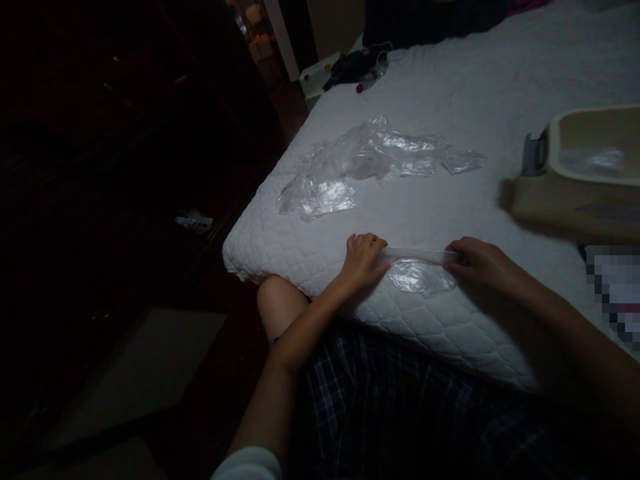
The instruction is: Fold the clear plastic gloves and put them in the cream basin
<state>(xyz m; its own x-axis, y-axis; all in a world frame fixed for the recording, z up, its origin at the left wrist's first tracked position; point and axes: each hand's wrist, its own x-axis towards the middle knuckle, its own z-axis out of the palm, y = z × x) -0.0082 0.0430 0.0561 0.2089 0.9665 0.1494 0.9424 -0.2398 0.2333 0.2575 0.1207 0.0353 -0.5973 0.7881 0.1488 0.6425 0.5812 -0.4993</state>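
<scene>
A clear plastic bag point(424, 275) lies on the near edge of the white quilted mattress point(430, 213), its straight top edge stretched between both hands. My left hand point(364, 259) pinches the left end of that edge between thumb and fingers. At the right end, my right hand point(467, 257) is closed on the same edge, its fingertips partly in shadow. Beyond the hands, several crumpled clear plastic bags point(333, 197) lie spread in a loose pile.
On the right stands a beige bin point(550, 203) with clear plastic inside. A bottle point(371, 80) and dark items point(350, 67) are at the mattress's far left corner, beside a white box point(315, 81). A small packet point(194, 221) lies in the dark area at left.
</scene>
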